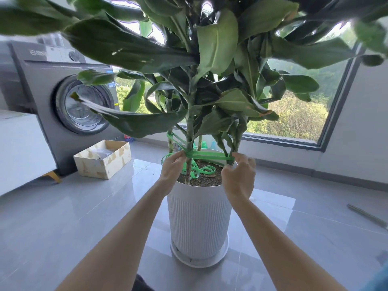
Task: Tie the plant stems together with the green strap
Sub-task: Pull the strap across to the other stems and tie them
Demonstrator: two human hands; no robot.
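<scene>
Both your arms reach forward over the white pot (199, 217). Your left hand (173, 167) pinches the green strap (210, 156) at the middle stem (189, 131). Your right hand (239, 178), fingers curled, pinches it near the right stem, with the strap taut between them. Loose coils lie on the soil (212, 180).

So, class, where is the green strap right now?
In the head view, centre, the green strap runs between the plant stems above the rim of the white pot, left hand pinching one end, right hand the other, slack looped on the soil.
</scene>
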